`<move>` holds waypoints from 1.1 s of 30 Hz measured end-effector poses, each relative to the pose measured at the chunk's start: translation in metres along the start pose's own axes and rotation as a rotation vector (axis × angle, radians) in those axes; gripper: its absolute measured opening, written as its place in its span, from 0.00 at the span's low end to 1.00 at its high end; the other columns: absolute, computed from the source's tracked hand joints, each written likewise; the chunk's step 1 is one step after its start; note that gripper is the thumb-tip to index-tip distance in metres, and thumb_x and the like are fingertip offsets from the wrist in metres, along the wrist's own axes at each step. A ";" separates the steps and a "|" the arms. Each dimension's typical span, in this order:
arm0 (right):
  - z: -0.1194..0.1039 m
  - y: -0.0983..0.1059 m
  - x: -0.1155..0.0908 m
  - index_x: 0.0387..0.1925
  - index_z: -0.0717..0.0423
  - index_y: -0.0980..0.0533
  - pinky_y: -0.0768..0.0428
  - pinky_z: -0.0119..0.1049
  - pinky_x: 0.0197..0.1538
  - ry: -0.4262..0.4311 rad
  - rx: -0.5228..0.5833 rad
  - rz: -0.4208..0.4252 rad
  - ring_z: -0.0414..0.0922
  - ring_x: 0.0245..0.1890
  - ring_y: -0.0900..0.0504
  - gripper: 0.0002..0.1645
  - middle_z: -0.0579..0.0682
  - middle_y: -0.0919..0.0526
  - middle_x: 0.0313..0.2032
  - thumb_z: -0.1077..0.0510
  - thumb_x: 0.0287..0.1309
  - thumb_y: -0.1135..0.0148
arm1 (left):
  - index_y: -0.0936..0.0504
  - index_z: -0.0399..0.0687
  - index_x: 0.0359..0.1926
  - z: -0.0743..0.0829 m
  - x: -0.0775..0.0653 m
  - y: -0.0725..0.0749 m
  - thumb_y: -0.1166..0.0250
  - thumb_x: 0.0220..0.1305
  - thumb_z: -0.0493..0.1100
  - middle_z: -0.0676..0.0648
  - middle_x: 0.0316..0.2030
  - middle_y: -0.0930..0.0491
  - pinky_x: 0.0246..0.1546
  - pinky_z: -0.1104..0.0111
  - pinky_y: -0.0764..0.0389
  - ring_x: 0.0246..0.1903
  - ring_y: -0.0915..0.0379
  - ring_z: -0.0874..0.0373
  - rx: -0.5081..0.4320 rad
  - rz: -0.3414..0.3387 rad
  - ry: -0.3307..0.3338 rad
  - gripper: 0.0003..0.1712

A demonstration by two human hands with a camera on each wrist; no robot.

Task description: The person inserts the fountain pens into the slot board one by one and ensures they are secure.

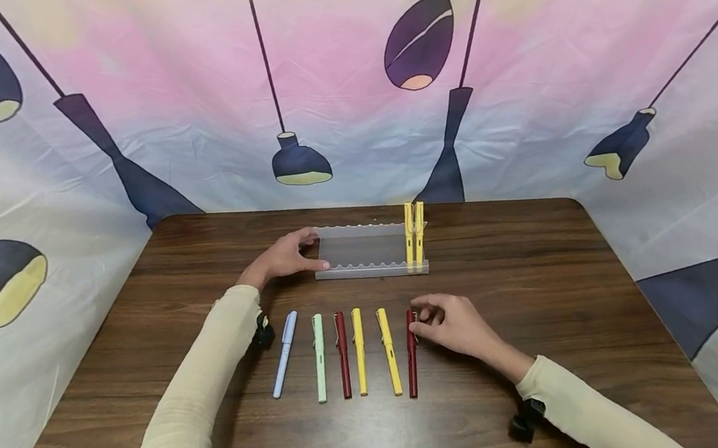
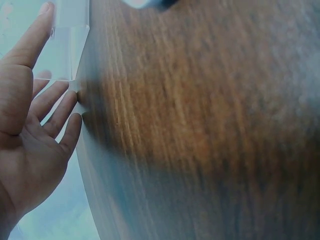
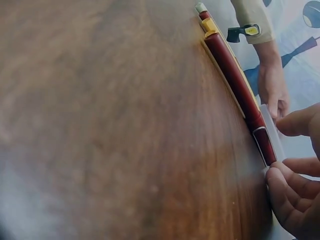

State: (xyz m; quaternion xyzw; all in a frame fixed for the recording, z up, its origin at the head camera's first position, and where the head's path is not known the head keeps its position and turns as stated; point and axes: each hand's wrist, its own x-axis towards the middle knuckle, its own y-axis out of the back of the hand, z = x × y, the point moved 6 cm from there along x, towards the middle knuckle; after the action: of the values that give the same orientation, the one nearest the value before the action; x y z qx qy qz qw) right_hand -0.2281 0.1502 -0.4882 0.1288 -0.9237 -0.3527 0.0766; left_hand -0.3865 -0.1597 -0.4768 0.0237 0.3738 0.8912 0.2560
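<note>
Near the front of the tabletop (image 1: pixel 463 434), the fingers of the right hand (image 1: pixel 453 323) bend at the cap end of the dark red pen (image 1: pixel 412 362), rightmost in a row of six; I cannot tell whether they pinch it. Only the right wrist view shows fingertips right at the cap's end. Beyond a strip of wood, the left hand (image 1: pixel 281 256) touches the left end of the clear rack (image 1: pixel 371 272), its separated fingers plainest from the left wrist. Two yellow pens (image 1: pixel 408 237) occupy the rack's right end; open room lies rightward, the far edge behind.
</note>
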 end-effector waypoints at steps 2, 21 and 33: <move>0.000 -0.001 -0.001 0.52 0.53 0.15 0.22 0.31 0.29 -0.005 -0.003 -0.008 0.37 0.26 0.21 0.22 0.40 0.18 0.31 0.52 0.56 0.23 | 0.42 0.36 0.77 0.000 0.000 0.000 0.23 0.59 0.55 0.34 0.73 0.36 0.72 0.45 0.37 0.73 0.41 0.38 0.005 -0.002 -0.007 0.55; -0.007 -0.010 -0.001 0.55 0.55 0.16 0.28 0.32 0.29 0.006 -0.126 -0.014 0.36 0.23 0.29 0.27 0.39 0.22 0.29 0.47 0.56 0.23 | 0.44 0.36 0.78 0.001 0.000 0.000 0.23 0.60 0.53 0.34 0.73 0.37 0.72 0.46 0.37 0.74 0.42 0.39 0.008 -0.005 -0.004 0.56; -0.012 -0.013 0.003 0.52 0.55 0.16 0.28 0.33 0.30 0.001 -0.122 -0.012 0.36 0.22 0.30 0.26 0.39 0.23 0.27 0.48 0.55 0.23 | 0.45 0.36 0.78 0.003 -0.002 -0.001 0.24 0.61 0.54 0.34 0.74 0.37 0.72 0.45 0.38 0.74 0.42 0.39 0.012 -0.002 -0.011 0.56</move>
State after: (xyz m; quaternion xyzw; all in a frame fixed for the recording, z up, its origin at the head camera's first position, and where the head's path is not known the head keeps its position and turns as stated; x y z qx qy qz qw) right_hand -0.2256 0.1318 -0.4880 0.1296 -0.8997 -0.4086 0.0826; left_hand -0.3838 -0.1583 -0.4752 0.0298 0.3779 0.8884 0.2589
